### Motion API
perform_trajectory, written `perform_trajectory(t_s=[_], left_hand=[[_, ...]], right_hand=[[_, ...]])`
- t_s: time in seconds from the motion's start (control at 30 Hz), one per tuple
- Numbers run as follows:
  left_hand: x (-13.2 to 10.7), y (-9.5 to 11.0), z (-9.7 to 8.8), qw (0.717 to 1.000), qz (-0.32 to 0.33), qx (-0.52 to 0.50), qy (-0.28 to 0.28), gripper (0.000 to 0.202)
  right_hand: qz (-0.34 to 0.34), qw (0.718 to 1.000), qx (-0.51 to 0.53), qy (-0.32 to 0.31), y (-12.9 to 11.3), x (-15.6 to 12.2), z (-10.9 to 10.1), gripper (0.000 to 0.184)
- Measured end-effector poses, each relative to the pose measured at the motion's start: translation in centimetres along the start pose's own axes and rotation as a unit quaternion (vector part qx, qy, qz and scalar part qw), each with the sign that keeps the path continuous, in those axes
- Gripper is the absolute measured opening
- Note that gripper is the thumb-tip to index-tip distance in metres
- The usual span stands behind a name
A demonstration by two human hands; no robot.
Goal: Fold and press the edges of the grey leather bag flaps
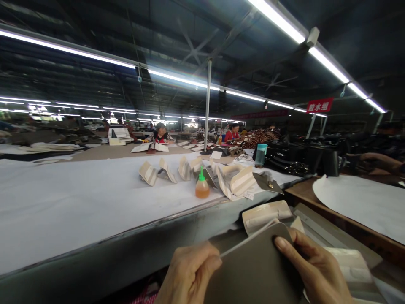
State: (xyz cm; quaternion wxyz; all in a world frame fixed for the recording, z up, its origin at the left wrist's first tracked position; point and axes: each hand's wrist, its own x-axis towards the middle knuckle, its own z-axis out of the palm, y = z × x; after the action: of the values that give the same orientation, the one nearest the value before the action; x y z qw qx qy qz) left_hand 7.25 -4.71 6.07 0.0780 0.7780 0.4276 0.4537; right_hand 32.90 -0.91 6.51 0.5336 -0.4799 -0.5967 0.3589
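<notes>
An olive-brown, leather-like panel (256, 270) is held in front of me below the table edge, its pale upper edge showing. My left hand (191, 270) is closed on its left side, thumb against bent fingers. On the upper right corner, my right hand (319, 266) presses its thumb over the face with the fingers behind. Just beyond the panel lies a cream-lined flap piece (267, 213). More cream and olive pieces (349, 264) are stacked beside and under my right hand. The panel's back and lower edge are hidden.
On the white-covered table (95, 207) stands a squeeze bottle (202, 188) of amber liquid with a green nozzle. Several curled cream pieces (243, 181) lie around it. Further back are a blue-lidded bottle (260, 155), black goods (291, 154) and people at work. A wooden edge (354, 215) runs at right.
</notes>
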Motion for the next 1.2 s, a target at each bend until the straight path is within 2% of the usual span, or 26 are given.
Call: perform_trajectory(t_s=[0.1, 0.2, 0.3, 0.43, 0.53, 0.6, 0.67, 0.8, 0.9, 1.03, 1.2], left_hand=[[0.2, 0.0, 0.6, 1.0, 0.017, 0.012, 0.006, 0.027], [0.1, 0.2, 1.6, 0.999, 0.04, 0.032, 0.009, 0.023], [0.0, 0.2, 2.6, 0.997, 0.062, 0.053, 0.017, 0.027], [0.1, 0.0, 3.3, 0.994, 0.079, 0.071, 0.029, 0.03], [0.2, 0.1, 3.2, 0.992, 0.085, 0.083, 0.035, 0.033], [0.3, 0.3, 2.8, 0.993, 0.087, 0.081, 0.025, 0.034], [0.4, 0.6, 2.4, 0.994, 0.077, 0.076, 0.007, 0.035], [0.5, 0.8, 1.6, 0.996, 0.054, 0.067, -0.021, 0.035], [0.4, 0.7, 1.4, 0.997, 0.032, 0.069, -0.018, 0.031], [0.0, 0.8, 1.3, 0.998, 0.026, 0.063, -0.009, 0.033], [-0.1, 0.4, 1.5, 0.998, 0.022, 0.062, -0.025, 0.033]], right_hand=[[-0.012, 1.0, -0.018, 0.01, -0.4, -0.3, 0.0, 0.047], [-0.054, 0.997, -0.045, 0.007, -0.5, -0.4, 0.2, 0.044], [-0.092, 0.994, -0.065, -0.001, -0.4, -0.6, 0.3, 0.042], [-0.093, 0.993, -0.065, -0.019, -0.5, -0.6, 0.2, 0.041], [-0.045, 0.997, -0.029, -0.047, -0.4, -0.4, 0.3, 0.045], [0.001, 0.998, 0.01, -0.063, -0.3, -0.3, 0.4, 0.048], [0.019, 0.997, 0.022, -0.065, 0.0, -0.3, 0.6, 0.05], [-0.037, 0.997, -0.033, -0.055, 0.0, -0.5, 0.6, 0.048], [-0.077, 0.995, -0.032, -0.053, -0.6, -0.7, 0.8, 0.045], [-0.078, 0.996, -0.012, -0.048, -0.9, -0.7, 0.9, 0.045], [-0.098, 0.993, -0.047, -0.041, -0.1, -0.7, 0.9, 0.044]])
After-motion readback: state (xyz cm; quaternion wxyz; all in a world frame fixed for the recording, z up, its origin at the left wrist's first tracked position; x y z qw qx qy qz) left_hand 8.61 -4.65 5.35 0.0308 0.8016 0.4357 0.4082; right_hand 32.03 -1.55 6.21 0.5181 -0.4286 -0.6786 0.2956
